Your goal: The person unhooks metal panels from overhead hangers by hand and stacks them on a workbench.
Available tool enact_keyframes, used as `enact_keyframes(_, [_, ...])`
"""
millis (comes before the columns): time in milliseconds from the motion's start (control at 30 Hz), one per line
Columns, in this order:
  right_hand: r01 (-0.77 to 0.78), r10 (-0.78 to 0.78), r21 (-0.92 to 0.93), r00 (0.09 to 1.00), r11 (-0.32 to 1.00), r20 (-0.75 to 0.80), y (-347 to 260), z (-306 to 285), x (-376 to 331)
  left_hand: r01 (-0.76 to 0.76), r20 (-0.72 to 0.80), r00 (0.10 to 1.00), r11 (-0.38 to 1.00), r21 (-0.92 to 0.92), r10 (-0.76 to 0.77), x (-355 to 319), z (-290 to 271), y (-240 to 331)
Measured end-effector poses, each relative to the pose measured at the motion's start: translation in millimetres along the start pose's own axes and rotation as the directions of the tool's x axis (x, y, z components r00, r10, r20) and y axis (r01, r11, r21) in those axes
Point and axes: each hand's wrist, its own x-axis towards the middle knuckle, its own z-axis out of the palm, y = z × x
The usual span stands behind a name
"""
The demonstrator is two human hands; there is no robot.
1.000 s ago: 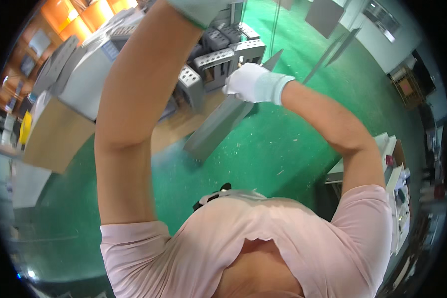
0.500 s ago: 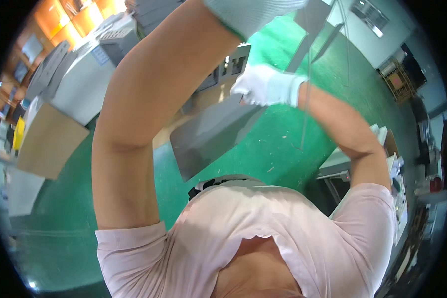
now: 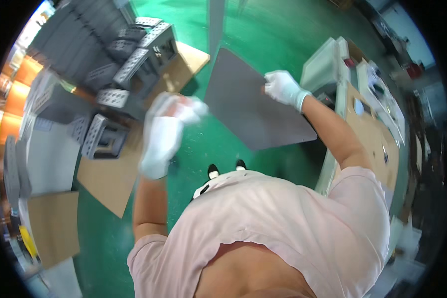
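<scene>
Left hand coming down from overhead, now blurred at chest height, empty, fingers loosely curled. Right hand pinching the upper edge of the grey panel, now tilting nearly flat above the green floor, beside the workbench. Perforated grey housings sitting at left on cardboard.

Flattened brown cardboard sheets lie on the green floor at centre left of the frame, with another brown cardboard piece at lower left and one at upper centre under grey perforated parts. A small yellow package, blurred, sits at the far lower left edge. At the right, a brown cardboard sheet covers a bench top. No screens or signs can be made out.
</scene>
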Motion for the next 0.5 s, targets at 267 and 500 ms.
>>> enact_keyframes(267, [-0.345,0.497,0.366,0.694,0.864,-0.52,28.5,-121.3,-177.3,0.929,0.97,0.228,-0.317,-0.19,0.088,-24.0,299.5,-76.1])
enact_keyframes(500, [-0.002,0.772,0.859,0.438,0.512,-0.46,48.4,-14.2,-416.6,0.85,0.858,0.514,-0.132,-0.509,0.007,42.4,474.4,-61.5])
